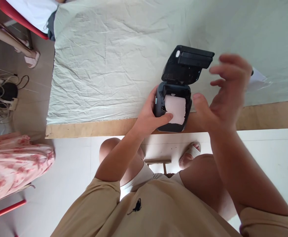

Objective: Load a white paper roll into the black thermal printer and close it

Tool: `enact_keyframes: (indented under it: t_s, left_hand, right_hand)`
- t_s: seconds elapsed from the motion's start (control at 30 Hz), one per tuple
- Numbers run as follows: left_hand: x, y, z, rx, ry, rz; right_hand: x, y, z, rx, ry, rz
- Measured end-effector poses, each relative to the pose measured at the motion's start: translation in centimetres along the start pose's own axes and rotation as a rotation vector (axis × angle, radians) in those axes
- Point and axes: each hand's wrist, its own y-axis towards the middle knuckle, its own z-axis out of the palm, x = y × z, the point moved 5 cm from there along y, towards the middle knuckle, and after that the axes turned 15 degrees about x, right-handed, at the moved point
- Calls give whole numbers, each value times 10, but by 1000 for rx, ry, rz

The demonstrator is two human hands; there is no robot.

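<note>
A small black portable receipt printer (160,95) sits at the table's near edge with its lid (183,67) swung up and away from me. Inside its bay lies a white paper roll (177,107), its end ragged. My left hand (151,115) grips the printer's left side, the thumb resting on the paper. To the right of the printer, my right hand (225,92) is raised with its fingers apart and slightly blurred, holding nothing. Its thumb tip is close to the printer's right edge; I cannot tell whether they touch.
A wrinkled pale green cloth (104,65) covers the table, leaving a bare wooden edge (92,128). A white sheet or clear packet (258,80) lies partly behind my right hand. Tangled cables (1,102), a red chair (23,19) and other people's legs are at the left.
</note>
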Motion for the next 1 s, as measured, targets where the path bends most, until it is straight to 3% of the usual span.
enact_keyframes:
  t_s: [0.07,0.17,0.23,0.4,0.5,0.7,0.87,1.0]
  left_hand:
    - [-2,-3,2,-20,10,-7]
    - [-5,-6,3,-58,-15,-10]
    - [-5,-7,4,-66,-32,-17]
    - [-7,-5,5,-11,-80,41]
    - [-7,-4,6,-16,-76,42]
    - [-8,-5,9,-84,-66,18]
    - [-10,1,11,18,-143,106]
    - [-3,6,6,-46,-205,101]
  right_hand:
    - [-14,-1,4,67,-5,103]
    - [-24,-7,2,-46,110,72]
    - [-29,-10,5,-25,202,91]
    - [-28,-15,26,324,307,181]
    - [-30,-20,36,442,304,203]
    - [-42,-27,43,357,309,157]
    - [-40,-26,41,378,293,124]
    - [-36,-23,37,394,231,135]
